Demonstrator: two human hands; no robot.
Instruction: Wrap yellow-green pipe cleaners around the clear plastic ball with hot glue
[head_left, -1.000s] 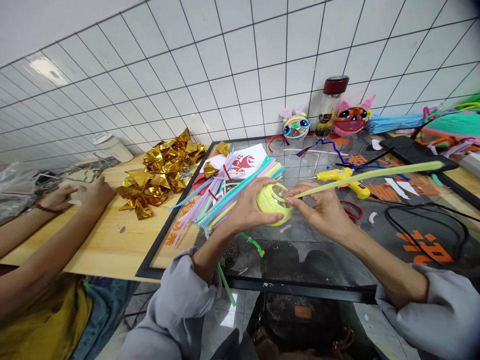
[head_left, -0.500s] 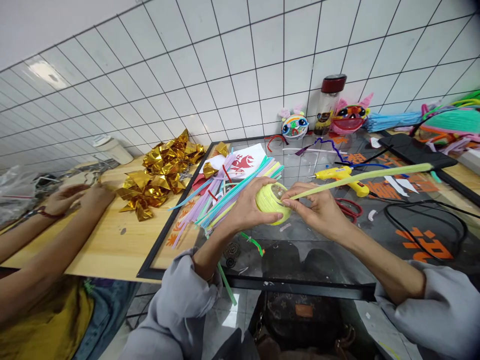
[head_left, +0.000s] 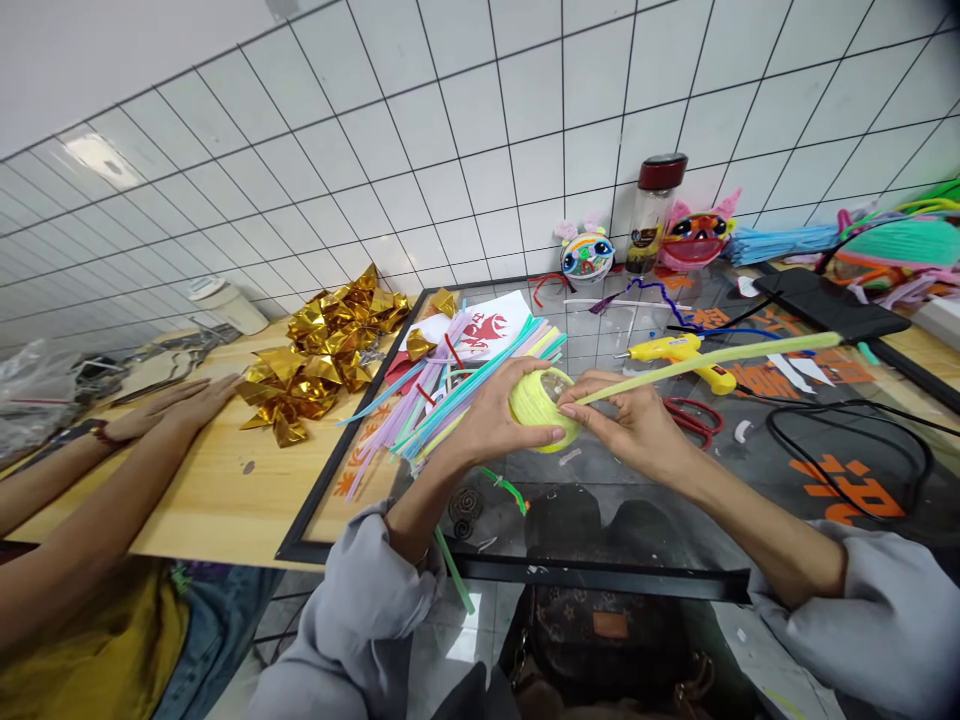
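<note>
My left hand (head_left: 495, 415) is wrapped round a ball wound with yellow pipe cleaner (head_left: 536, 410); a bare see-through patch shows at its top. At the ball's right side, my right hand (head_left: 626, 420) pinches a yellow pipe cleaner (head_left: 720, 360) between thumb and fingers. Its long free end sticks out to the right, above a yellow glue gun (head_left: 667, 350). Whether the pinched end is joined to the ball is hidden by the fingers. Beside my left hand lies a bundle of pastel pipe cleaners (head_left: 457, 385).
A co-worker's hands (head_left: 161, 410) rest on the wooden table at left, near crumpled gold foil pieces (head_left: 300, 385). Along the wall stand a bottle (head_left: 651, 215) and two decorated animal-face balls (head_left: 587, 255). A black cable (head_left: 847, 405) and a phone (head_left: 844, 300) lie at right.
The co-worker's hands have lowered flat onto the table. The pipe cleaner's free end has shifted slightly left and down; my hands stay at the ball.
</note>
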